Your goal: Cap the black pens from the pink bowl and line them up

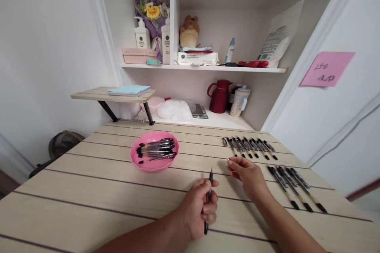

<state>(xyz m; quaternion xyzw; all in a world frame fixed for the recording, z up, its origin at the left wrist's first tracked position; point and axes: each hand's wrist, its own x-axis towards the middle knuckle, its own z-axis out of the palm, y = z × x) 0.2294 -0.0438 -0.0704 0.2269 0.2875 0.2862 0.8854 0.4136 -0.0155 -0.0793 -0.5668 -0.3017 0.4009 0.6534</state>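
Observation:
My left hand (198, 207) is wrapped round a black pen (211, 184), held upright with its thin metal tip pointing up. To its right, above the tabletop, my right hand (247, 174) is closed in a pinch; a tiny bit shows at the fingertips, too small to name. A pink scalloped bowl (152, 168) at left holds several pens (156, 148) with clear barrels and black ends. On the right lie two groups of pens, a far row (251, 148) and a nearer row (292, 185), with separate small dark pieces such as caps beside them.
A slatted wooden table (118, 205) fills the foreground. On a small raised stand (97, 94) lie blue papers (129, 90). Behind are a red jug (220, 97), a pale tumbler (240, 102), a white plastic bag (175, 110) and a loaded shelf (204, 67). A pink note (328, 69) hangs at right.

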